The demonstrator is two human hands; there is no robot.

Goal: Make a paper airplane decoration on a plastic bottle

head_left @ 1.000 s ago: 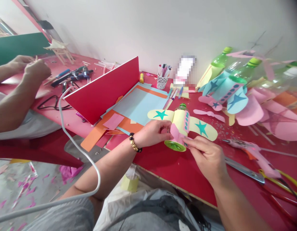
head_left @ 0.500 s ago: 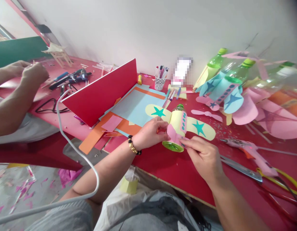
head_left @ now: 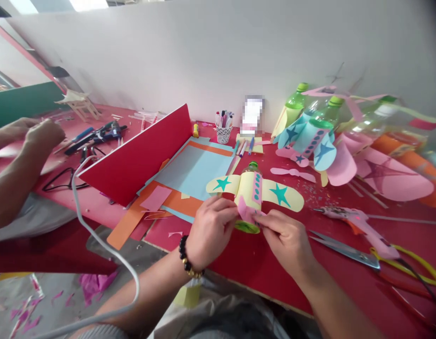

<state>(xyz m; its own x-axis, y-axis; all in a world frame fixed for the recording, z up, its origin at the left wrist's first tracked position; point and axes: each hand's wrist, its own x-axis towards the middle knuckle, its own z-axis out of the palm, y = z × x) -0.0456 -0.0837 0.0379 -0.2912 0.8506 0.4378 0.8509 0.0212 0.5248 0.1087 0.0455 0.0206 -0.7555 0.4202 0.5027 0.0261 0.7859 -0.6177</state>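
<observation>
A toy plane made from a plastic bottle (head_left: pixel 249 188) lies on the red table. It is wrapped in pale yellow paper, with yellow wings bearing green stars and a pink strip of green dots. Across the body near the green bottle base sits a pink paper tail piece (head_left: pixel 246 212). My left hand (head_left: pixel 213 227) pinches the left end of that piece, its fingertips partly hidden behind the knuckles. At the right end, my right hand (head_left: pixel 286 235) grips the same piece between thumb and fingers.
Right of my hands lie a pink glue gun (head_left: pixel 362 223) and large scissors (head_left: pixel 352 249). Finished bottle planes (head_left: pixel 320 136) crowd the back right. A red divider board (head_left: pixel 140 155) stands left, beside blue paper (head_left: pixel 196 165). A white cable (head_left: pixel 105 249) crosses over my left arm. A co-worker's hands (head_left: pixel 44 132) are far left.
My left hand has moved from beside the left wing down to the pink tail piece's left end. My right hand still grips the right end. The view has shifted slightly.
</observation>
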